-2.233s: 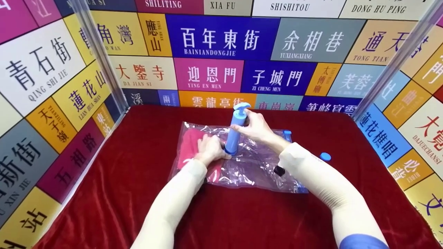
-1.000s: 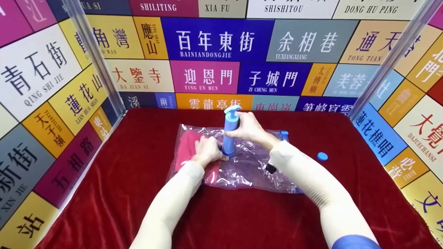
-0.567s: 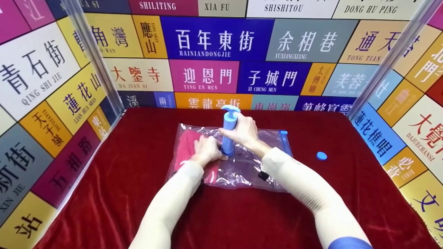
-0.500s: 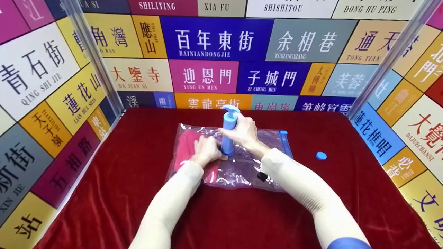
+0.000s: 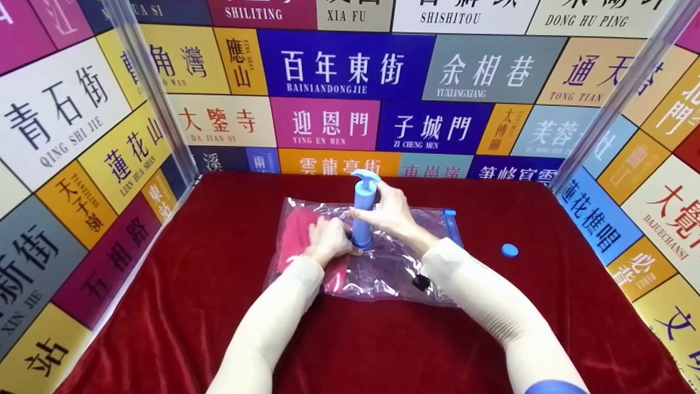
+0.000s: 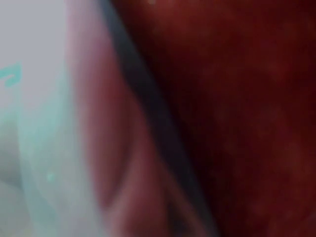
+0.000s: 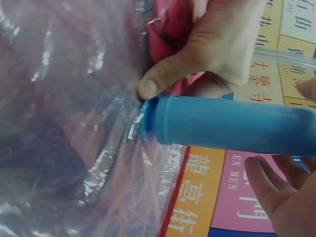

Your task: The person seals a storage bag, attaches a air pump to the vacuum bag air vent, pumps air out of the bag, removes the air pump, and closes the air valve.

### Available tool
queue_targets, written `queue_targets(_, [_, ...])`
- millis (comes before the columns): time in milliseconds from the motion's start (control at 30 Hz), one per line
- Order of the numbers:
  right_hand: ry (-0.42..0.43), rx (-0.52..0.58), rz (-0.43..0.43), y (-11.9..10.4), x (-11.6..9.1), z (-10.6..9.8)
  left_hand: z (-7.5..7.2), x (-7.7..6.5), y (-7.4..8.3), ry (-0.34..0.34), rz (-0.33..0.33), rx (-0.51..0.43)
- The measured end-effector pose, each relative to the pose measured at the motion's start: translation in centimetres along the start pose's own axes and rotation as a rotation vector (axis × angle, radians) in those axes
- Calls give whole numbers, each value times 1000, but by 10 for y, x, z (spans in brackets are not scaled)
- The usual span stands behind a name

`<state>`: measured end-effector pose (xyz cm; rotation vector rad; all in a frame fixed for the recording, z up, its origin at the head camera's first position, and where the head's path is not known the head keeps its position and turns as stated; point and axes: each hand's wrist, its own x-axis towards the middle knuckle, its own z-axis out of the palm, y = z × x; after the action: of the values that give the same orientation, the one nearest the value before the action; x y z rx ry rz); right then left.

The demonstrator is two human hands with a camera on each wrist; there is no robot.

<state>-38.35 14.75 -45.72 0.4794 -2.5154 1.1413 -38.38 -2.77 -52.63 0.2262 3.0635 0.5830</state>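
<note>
On the red cloth lies a clear plastic vacuum bag [image 5: 383,273] with a folded pink cloth [image 5: 298,230] in its left part. A light blue hand pump [image 5: 362,200] stands nearly upright on the bag, its base at a blue valve [image 7: 149,116]. My left hand [image 5: 328,238] grips the bag beside the pump's base, thumb tip at the valve and the other fingers curled. My right hand [image 5: 391,210] holds the upper barrel between thumb and fingers, just below the T-shaped handle [image 5: 365,175]. The left wrist view is too blurred to show the left fingers.
A round blue cap [image 5: 509,250] lies on the cloth to the right of the bag. The bag's blue zip edge [image 5: 451,227] is on its right side. Printed sign panels [image 5: 342,63] wall in the back and both sides, with clear posts [image 5: 607,104] at the corners.
The pump leaned right at first and now stands straighter. My right hand wrapped the barrel more closely half a second ago; its fingers have since loosened slightly. My left hand stays in place.
</note>
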Motion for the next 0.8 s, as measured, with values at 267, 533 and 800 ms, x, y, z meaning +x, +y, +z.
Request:
queue_targets(267, [5, 39, -54, 1, 8, -8, -2, -1, 0, 0, -8, 5])
queue_targets(533, [-230, 150, 20, 3, 20, -20, 0, 4, -2, -26, -22, -13])
queue_targets(800, [-566, 353, -15, 17, 38, -35, 2, 4, -1, -30, -8, -31])
